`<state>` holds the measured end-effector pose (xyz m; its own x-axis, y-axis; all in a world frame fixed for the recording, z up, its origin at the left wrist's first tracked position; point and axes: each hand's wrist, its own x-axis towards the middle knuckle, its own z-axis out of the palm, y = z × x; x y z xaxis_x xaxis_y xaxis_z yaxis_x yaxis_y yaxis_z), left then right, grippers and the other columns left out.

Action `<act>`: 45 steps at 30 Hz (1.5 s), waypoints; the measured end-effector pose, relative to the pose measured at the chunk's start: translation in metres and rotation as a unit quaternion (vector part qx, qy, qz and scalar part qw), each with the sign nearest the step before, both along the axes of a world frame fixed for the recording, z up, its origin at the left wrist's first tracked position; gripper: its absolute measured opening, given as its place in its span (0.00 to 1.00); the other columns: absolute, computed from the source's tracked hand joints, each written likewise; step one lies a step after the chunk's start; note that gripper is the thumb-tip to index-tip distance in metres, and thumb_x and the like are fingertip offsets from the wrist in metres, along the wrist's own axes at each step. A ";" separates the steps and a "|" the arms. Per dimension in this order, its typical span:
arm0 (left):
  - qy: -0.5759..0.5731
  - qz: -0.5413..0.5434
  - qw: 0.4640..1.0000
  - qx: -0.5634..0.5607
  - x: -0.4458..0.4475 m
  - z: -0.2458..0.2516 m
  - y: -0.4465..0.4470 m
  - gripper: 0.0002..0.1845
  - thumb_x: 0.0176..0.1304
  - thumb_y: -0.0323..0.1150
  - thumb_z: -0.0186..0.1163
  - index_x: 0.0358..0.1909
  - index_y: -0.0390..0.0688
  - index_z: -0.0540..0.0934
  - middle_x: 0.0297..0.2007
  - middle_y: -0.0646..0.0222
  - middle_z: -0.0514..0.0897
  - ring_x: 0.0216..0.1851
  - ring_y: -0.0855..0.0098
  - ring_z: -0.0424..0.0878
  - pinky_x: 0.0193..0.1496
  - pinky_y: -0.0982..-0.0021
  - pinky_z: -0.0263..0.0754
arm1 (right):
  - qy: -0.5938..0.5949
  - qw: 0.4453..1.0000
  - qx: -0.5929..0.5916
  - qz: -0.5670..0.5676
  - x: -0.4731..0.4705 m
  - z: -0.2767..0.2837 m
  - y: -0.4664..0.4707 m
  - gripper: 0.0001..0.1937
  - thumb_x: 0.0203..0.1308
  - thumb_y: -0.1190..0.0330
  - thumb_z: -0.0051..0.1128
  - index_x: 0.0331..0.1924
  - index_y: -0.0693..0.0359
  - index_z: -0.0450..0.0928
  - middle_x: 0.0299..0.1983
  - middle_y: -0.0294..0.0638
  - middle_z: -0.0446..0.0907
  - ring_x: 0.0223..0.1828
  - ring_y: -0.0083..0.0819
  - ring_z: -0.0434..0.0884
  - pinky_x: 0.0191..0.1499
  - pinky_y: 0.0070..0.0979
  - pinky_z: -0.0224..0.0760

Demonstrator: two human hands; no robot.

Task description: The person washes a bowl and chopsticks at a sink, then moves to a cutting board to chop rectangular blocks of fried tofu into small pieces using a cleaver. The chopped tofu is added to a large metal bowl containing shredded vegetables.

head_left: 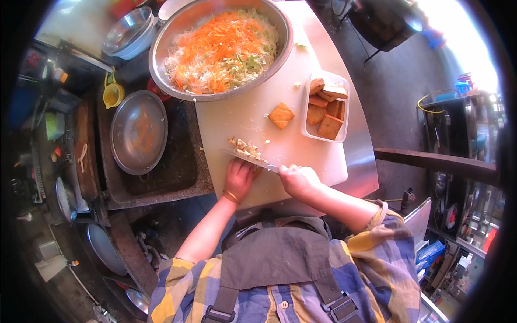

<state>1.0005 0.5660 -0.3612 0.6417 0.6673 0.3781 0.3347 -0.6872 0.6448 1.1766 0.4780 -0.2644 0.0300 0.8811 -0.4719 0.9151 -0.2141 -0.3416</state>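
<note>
My right hand [299, 181] grips the handle of a knife [258, 162], whose blade points left across a white cutting board [226, 121]. Against the near side of the blade rests my left hand [239, 179], fingers together on a piece of tofu that is mostly hidden. Small cut tofu bits [245, 148] lie along the far side of the blade. One browned tofu piece [281, 116] sits farther up the board. To its right, a clear plastic container [346, 121] holds several more browned pieces.
A large metal bowl [287, 44] of shredded carrot, noodles and greens stands at the board's far end. Left is a stone sink [177, 161] with a metal basin [139, 133] and a yellow strainer [113, 95]. A steel table edge [363, 161] runs along the right.
</note>
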 end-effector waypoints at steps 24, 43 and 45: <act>0.008 -0.004 1.000 0.016 -0.009 -0.010 -0.003 0.13 0.48 0.25 0.62 0.38 0.39 0.77 0.41 0.57 0.75 0.43 0.53 0.72 0.48 0.58 0.69 | 0.002 1.000 -0.013 -0.016 -0.004 0.012 -0.005 0.05 0.52 0.72 0.44 0.30 0.63 0.72 0.25 0.52 0.78 0.28 0.47 0.81 0.31 0.39 0.75; -0.048 0.009 0.998 0.024 -0.023 0.002 -0.008 0.11 0.49 0.24 0.61 0.36 0.37 0.77 0.37 0.57 0.77 0.41 0.54 0.74 0.46 0.60 0.69 | 0.022 0.997 0.071 0.004 -0.009 0.009 -0.016 0.09 0.59 0.66 0.44 0.30 0.64 0.71 0.22 0.50 0.78 0.25 0.45 0.81 0.26 0.38 0.74; -0.014 0.000 1.000 0.023 -0.024 0.001 -0.008 0.10 0.48 0.24 0.60 0.36 0.38 0.77 0.37 0.59 0.77 0.40 0.55 0.74 0.46 0.60 0.70 | 0.012 0.999 0.044 0.000 -0.011 0.013 -0.023 0.09 0.60 0.66 0.44 0.30 0.64 0.71 0.22 0.50 0.78 0.25 0.45 0.80 0.27 0.38 0.74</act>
